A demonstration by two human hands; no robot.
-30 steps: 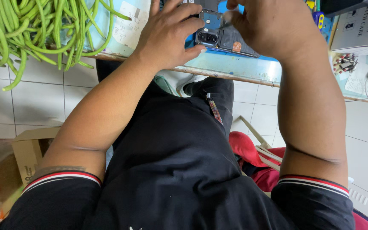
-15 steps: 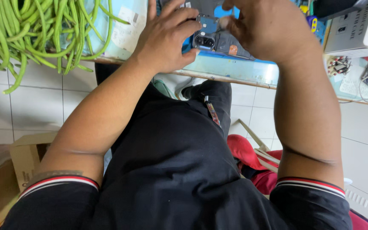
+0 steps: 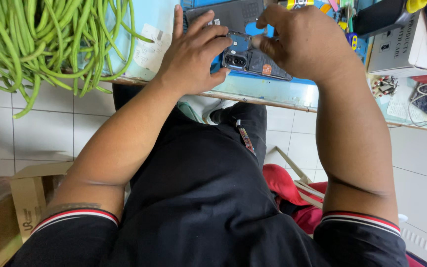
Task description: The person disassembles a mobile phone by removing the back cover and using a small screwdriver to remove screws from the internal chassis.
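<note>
Both your hands work one phone [image 3: 245, 59] on the desk [image 3: 273, 94]: left hand [image 3: 193, 52] steadies it, right hand [image 3: 300, 42] pinches at its top; beans [image 3: 40, 44] at nine o'clock.

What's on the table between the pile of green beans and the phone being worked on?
In the head view, a white paper slip lies on the table between the green beans and the phone; the left hand covers the phone's near side.
</note>
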